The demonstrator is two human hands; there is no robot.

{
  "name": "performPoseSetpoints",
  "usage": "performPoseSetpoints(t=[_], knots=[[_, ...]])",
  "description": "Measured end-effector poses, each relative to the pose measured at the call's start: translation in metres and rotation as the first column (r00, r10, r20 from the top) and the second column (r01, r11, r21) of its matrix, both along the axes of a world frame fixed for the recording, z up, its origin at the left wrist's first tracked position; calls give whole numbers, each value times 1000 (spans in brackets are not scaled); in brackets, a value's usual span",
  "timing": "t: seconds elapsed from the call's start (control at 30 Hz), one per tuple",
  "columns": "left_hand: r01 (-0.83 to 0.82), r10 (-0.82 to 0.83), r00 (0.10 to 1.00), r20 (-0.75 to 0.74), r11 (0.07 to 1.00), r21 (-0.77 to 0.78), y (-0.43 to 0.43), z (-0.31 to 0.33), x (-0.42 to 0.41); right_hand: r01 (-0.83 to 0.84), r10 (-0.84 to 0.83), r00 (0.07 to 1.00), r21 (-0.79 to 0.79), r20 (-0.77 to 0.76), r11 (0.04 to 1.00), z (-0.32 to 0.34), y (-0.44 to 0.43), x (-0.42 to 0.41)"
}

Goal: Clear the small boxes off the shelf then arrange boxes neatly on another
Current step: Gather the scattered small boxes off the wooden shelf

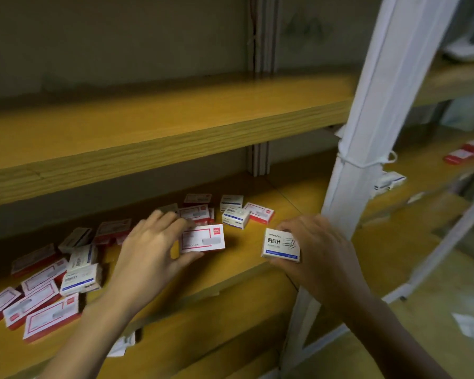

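Several small boxes, some red-and-white and some blue-and-white, lie scattered on the lower wooden shelf. My left hand grips a red-and-white box between thumb and fingers, just above the shelf's middle. My right hand holds a blue-and-white paper-clip box upright near the white post. A loose pile of boxes sits at the shelf's left end. A smaller cluster lies behind my hands.
A bare wooden shelf runs above. A white metal upright post stands to the right of my right hand. Beyond it, the neighbouring shelf carries red boxes and a blue-and-white box. A scrap of paper lies below.
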State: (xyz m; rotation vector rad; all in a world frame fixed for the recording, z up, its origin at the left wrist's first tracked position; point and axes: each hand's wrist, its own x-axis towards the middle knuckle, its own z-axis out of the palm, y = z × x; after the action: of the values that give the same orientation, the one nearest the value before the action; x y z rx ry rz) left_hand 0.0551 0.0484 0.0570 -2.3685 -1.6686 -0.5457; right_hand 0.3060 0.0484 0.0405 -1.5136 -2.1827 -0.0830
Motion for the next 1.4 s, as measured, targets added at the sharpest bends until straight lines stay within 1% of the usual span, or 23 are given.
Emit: performPoseSetpoints(t=[0.13, 0.27, 0.43, 0.57, 0.77, 0.9, 1.13, 1.23, 1.4], knots=[[83, -83, 997, -1, 996, -12, -8, 9, 40, 70, -70, 997, 7, -28, 998, 2, -20, 41], [158, -157, 987, 31, 987, -29, -14, 14, 89, 133, -133, 991, 3, -32, 991, 1, -32, 92], [199, -197, 977, 77, 980, -19, -23, 12, 158, 194, -194, 981, 4, -7, 981, 0, -44, 168], [167, -160, 977, 143, 985, -39, -34, 5, 222, 212, -212, 977, 21, 0, 977, 5, -45, 239], [96, -87, 980, 179, 995, -39, -33, -1, 313, 149, -150, 989, 12, 17, 989, 3, -36, 334], [67, -60, 988, 144, 997, -43, -18, -1, 356, 123, -123, 992, -23, 7, 992, 1, -24, 379], [36, -34, 994, 100, 999, -14, 29, 0, 406, 82, -82, 997, -20, -10, 996, -9, 24, 428], [-6, 6, 997, 79, 1000, 0, 55, -3, 419, 52, -51, 999, -48, 14, 998, -15, 59, 444], [-82, 82, 992, 99, 997, -4, 102, -3, 434, -15, 16, 1000, -84, 12, 996, -14, 131, 458]])
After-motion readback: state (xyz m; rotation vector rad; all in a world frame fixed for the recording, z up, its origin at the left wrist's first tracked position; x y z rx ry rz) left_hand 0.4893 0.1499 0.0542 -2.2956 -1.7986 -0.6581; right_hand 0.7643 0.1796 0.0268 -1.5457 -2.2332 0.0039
